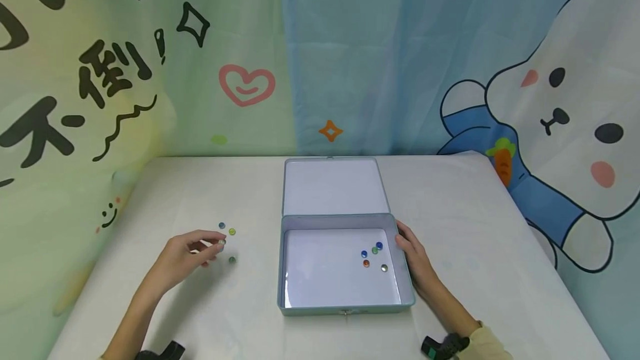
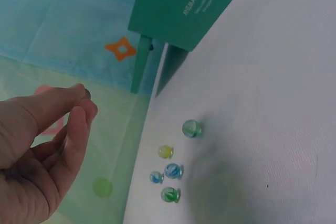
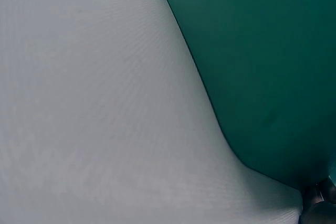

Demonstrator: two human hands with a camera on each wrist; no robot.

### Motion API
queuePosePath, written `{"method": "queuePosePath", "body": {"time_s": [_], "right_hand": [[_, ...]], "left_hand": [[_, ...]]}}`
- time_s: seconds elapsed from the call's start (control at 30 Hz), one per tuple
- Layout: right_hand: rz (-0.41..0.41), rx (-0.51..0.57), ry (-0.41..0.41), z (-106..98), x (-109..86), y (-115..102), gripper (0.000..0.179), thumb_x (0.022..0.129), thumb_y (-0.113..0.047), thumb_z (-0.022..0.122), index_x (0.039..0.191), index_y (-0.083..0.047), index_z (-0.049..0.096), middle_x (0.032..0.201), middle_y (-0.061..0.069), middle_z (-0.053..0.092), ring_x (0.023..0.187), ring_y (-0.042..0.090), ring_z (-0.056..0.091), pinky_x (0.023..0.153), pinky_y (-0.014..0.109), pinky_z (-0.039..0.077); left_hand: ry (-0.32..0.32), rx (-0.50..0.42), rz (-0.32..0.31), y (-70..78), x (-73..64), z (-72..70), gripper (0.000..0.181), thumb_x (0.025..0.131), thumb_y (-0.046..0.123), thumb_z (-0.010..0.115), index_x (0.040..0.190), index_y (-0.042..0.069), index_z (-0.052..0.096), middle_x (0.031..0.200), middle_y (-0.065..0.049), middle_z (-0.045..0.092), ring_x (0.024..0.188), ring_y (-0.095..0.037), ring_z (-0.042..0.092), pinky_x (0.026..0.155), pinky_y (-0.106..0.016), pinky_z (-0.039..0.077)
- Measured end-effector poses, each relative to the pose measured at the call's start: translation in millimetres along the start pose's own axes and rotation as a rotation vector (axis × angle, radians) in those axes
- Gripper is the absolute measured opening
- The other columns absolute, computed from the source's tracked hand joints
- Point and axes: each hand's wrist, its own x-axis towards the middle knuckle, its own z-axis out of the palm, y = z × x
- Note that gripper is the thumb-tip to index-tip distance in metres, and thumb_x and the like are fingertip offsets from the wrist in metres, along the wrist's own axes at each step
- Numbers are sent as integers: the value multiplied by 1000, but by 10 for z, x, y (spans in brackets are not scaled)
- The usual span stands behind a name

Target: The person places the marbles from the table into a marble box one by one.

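Left hand (image 1: 192, 251) pinches a marble (image 1: 222, 242) at the open box's (image 1: 315, 282) nine o'clock, near loose marbles (image 1: 232, 231) on the table (image 1: 240, 188); right hand (image 1: 415, 257) grips the box's wall at three o'clock (five marbles (image 1: 375, 250) sit inside).

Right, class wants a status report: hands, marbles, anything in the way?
Left hand pinching a marble. Right hand against open box. Five marbles inside. Box wall between left hand and those.
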Motion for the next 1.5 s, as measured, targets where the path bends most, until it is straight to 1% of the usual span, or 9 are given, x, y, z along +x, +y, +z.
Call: {"method": "queuePosePath", "body": {"time_s": [0.17, 0.33, 0.53, 0.73, 0.83, 1.0, 1.23, 1.43, 1.5], "right_hand": [[-7, 9, -3, -4, 6, 1, 55, 104, -33, 35, 154, -13, 22, 158, 15, 25, 146, 32, 23, 95, 1, 28], [-9, 13, 0, 0, 6, -2, 55, 104, -33, 35, 154, -13, 22, 158, 15, 25, 146, 32, 24, 94, 1, 29], [0, 22, 4, 8, -1, 6, 56, 104, -33, 35, 154, -12, 21, 158, 15, 25, 145, 31, 24, 94, 0, 29], [18, 12, 16, -2, -3, 19, 55, 104, -34, 35, 154, -14, 22, 157, 14, 27, 142, 27, 27, 95, 3, 29], [20, 5, 21, -8, -5, 13, 55, 104, -34, 35, 154, -16, 23, 156, 14, 30, 137, 20, 33, 95, 5, 32], [21, 9, 28, -15, 1, 4, 54, 104, -34, 35, 153, -15, 24, 154, 14, 33, 125, 6, 40, 94, 6, 35], [35, 18, 27, -4, 7, 12, 55, 103, -34, 36, 154, -15, 23, 157, 13, 28, 140, 25, 29, 94, 3, 31], [28, 23, 29, 9, 11, -6, 56, 103, -34, 36, 153, -13, 23, 158, 14, 27, 142, 27, 26, 94, 3, 30], [14, 28, 22, 19, 15, -14, 56, 103, -33, 37, 153, -12, 23, 158, 15, 27, 142, 28, 27, 95, 4, 30]], "left_hand": [[-2, -38, 11, 93, -16, 71, 25, 90, 27, 69, 112, 13, 70, 96, -9, 74, 73, -15, 68, 63, -26, 56], [-38, -78, 23, 131, -35, 159, 24, 90, 25, 69, 110, 12, 70, 96, -12, 73, 74, -16, 68, 63, -26, 56], [-76, -131, 12, 172, -51, 229, 24, 89, 25, 70, 109, 11, 69, 96, -17, 72, 74, -20, 67, 62, -27, 57], [-128, -154, 33, 265, 5, 317, 20, 89, 23, 70, 107, 14, 69, 91, -18, 70, 71, -23, 66, 60, -28, 57], [-163, -158, 56, 358, 64, 377, 19, 89, 24, 71, 105, 15, 69, 91, -14, 71, 69, -23, 66, 59, -29, 57], [-226, -126, 103, 549, 160, 482, 18, 89, 28, 70, 105, 20, 69, 95, 0, 73, 68, -17, 67, 59, -29, 57], [-330, -62, 195, 843, 369, 565, 13, 90, 21, 69, 103, 20, 69, 93, 3, 72, 66, -11, 64, 57, -28, 56], [-395, 11, 320, 1091, 653, 615, 13, 90, 21, 70, 103, 18, 69, 93, 7, 71, 73, -8, 63, 58, -24, 54], [-422, 50, 343, 1149, 761, 654, 13, 90, 20, 70, 103, 17, 69, 90, 7, 71, 73, -7, 63, 58, -23, 54]]}}
